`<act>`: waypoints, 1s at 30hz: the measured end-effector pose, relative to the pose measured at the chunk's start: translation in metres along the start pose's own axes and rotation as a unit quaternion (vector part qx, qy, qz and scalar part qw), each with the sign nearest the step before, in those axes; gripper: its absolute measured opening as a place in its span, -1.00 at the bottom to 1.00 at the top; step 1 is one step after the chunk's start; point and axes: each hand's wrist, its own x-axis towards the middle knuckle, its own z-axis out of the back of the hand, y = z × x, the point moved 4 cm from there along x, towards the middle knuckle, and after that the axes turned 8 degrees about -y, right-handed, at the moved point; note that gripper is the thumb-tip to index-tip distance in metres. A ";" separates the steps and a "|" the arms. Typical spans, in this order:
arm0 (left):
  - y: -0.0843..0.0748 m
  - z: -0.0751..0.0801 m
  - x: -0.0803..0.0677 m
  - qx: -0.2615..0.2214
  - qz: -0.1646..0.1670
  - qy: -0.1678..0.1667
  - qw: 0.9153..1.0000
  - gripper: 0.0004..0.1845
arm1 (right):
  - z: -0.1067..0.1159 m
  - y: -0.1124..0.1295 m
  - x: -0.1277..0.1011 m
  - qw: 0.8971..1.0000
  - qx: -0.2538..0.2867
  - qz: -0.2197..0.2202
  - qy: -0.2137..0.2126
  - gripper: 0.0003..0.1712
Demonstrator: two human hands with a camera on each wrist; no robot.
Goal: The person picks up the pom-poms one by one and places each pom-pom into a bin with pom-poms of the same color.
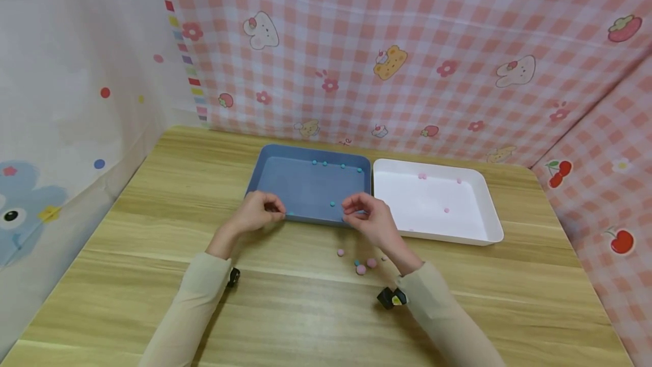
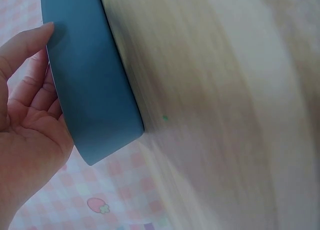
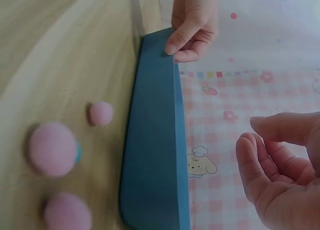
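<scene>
The left hand (image 1: 260,210) pinches the near rim of the blue tray (image 1: 300,186), thumb outside; the right hand (image 1: 374,220) hovers by the tray's right end, loosely curved, nothing seen between its fingertips. The tray looks light, stiff and smooth, best held by its rim and level, since the tiny green balls (image 1: 333,204) inside could roll. Loose pink balls (image 1: 361,269) on the bench (image 1: 285,299) look soft. The white tray (image 1: 407,203) crowds the right, cloth (image 1: 346,106) the back; leftward offers more room
</scene>
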 end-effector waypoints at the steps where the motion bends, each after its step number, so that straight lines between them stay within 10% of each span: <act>1: 0.000 0.000 0.000 0.000 0.000 0.001 1.000 -0.95 | 0.001 -0.001 -0.002 1.000 0.000 -0.001 0.003 -0.79; 30: -0.001 0.000 0.000 -0.005 -0.001 0.001 1.000 -0.94 | -0.003 -0.041 -0.040 0.995 -0.047 -0.045 0.080 -0.79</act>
